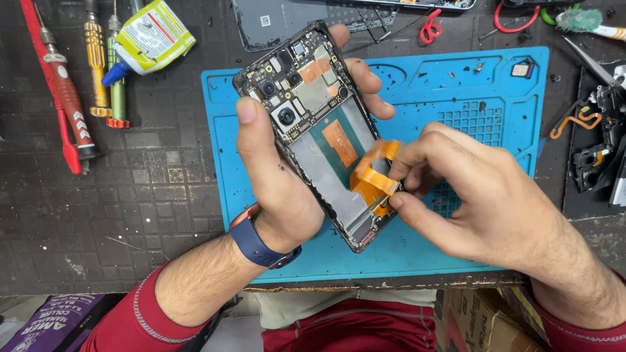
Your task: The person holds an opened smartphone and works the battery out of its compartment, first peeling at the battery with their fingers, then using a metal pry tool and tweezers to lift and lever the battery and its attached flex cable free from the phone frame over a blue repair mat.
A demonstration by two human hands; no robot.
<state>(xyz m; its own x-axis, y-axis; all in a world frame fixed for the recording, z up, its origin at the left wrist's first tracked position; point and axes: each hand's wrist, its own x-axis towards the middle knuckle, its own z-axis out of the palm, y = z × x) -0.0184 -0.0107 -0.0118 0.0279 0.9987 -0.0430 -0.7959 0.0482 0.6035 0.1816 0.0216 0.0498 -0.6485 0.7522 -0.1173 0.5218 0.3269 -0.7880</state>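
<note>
Phone chassis (pixel 326 140), back cover off, gripped edgewise in left hand (pixel 277 176) above blue silicone mat (pixel 495 85); thumb along one side, fingers wrapped round the other. Right hand (pixel 482 195) pinched shut on orange flex ribbon (pixel 373 175), curling glossy and thin up from the lower frame. Exposed board with round camera lenses and copper patches near the top. Left of mat on dark tiled bench: screwdrivers (pixel 98 65), glue bottle (pixel 153 36). Right: tweezers (pixel 590 62), dark loose parts (pixel 596 156).
</note>
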